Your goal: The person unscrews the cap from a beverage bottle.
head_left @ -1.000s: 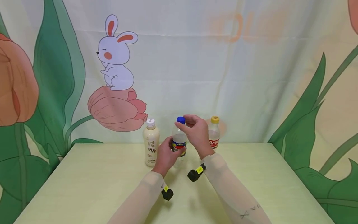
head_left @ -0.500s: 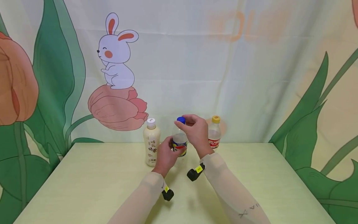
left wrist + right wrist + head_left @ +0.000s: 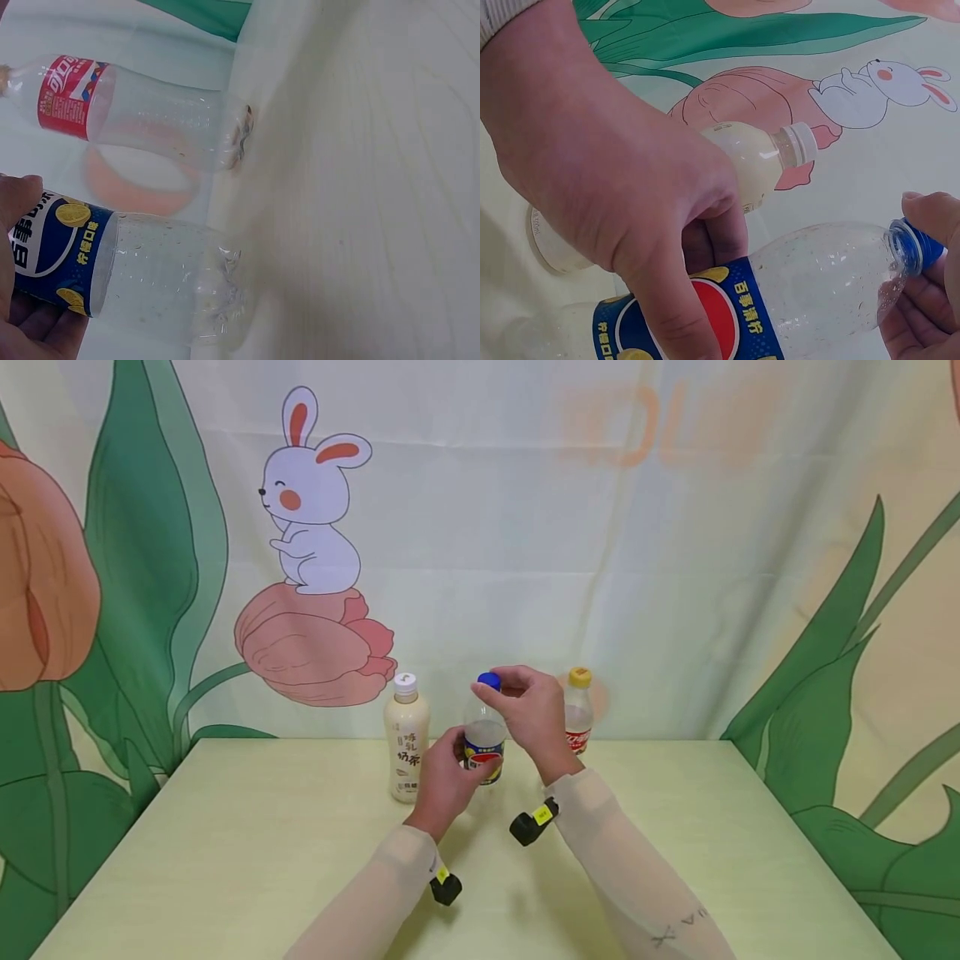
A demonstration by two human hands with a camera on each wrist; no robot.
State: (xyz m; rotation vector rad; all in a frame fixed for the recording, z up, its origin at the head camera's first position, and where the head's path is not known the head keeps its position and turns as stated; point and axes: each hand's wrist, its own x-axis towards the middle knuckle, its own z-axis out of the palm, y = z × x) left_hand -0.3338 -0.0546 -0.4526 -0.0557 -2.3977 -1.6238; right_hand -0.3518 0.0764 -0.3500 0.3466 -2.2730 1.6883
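My left hand [image 3: 446, 777] grips a clear soda bottle [image 3: 482, 747] around its blue label, which carries lemon slices. At its top, my right hand [image 3: 534, 714] pinches the blue cap [image 3: 489, 680] between thumb and fingers. In the right wrist view the cap [image 3: 922, 247] sits on the neck, and the bottle's upper part [image 3: 825, 285] looks transparent with droplets inside. The bottle stands roughly upright between two others. Its clear base [image 3: 172, 277] is close over the table in the left wrist view, below the hand's fingers.
A milk tea bottle [image 3: 406, 735] with a white cap stands just left of my left hand. Behind my right hand is a clear bottle with a red label [image 3: 577, 740] and yellow cap. The pale table [image 3: 285, 827] ends at a printed curtain [image 3: 480, 527].
Both hands keep their hold on the bottle and cap. The right hand and bottle have shifted slightly right, covering a little more of the red-labelled bottle; the head view has tilted slightly.
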